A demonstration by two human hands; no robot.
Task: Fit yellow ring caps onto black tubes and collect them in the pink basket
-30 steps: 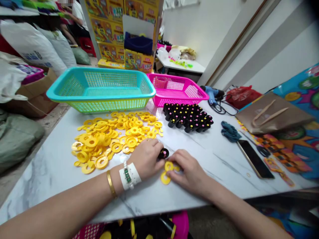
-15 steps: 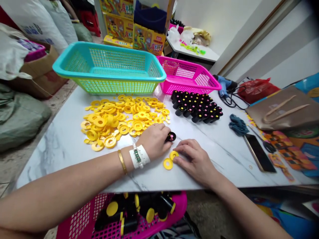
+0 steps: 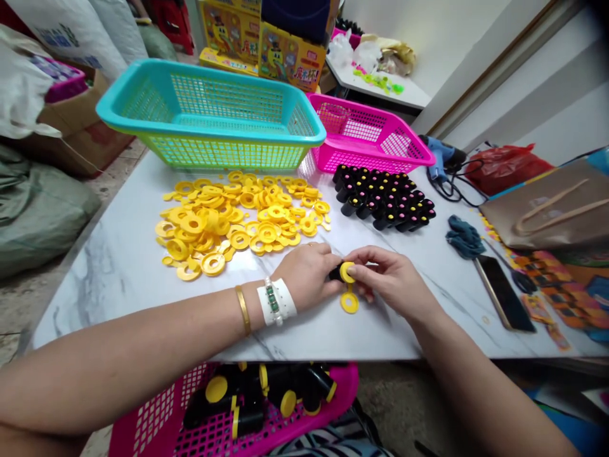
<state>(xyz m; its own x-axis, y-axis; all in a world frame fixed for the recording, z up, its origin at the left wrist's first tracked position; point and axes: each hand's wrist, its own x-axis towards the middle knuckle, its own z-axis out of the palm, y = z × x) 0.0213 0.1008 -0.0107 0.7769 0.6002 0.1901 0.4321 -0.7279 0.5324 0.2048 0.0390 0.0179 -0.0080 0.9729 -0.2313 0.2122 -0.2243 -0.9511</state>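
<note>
My left hand (image 3: 311, 276) is closed around a small black cup (image 3: 335, 273) lying sideways over the table. My right hand (image 3: 391, 279) pinches a yellow double-ring piece (image 3: 349, 302), its upper ring against the cup's end and its lower ring hanging toward the table edge. Left of the hands lies a heap of yellow ring pieces (image 3: 214, 216). Black cups with pink or yellow dots (image 3: 385, 197) stand in a tight group beyond my right hand.
Behind are a turquoise basket (image 3: 209, 143) and a pink basket (image 3: 380, 158). A phone (image 3: 505, 293), dark cloth (image 3: 464, 237) and paper bag (image 3: 552, 203) lie right. Below the table's front edge, another pink basket (image 3: 349, 387) holds black cups with yellow ends.
My right hand has brought the yellow piece up and left to the black cup's end. The cup in my left hand has turned its end toward the right hand. The view has shifted slightly.
</note>
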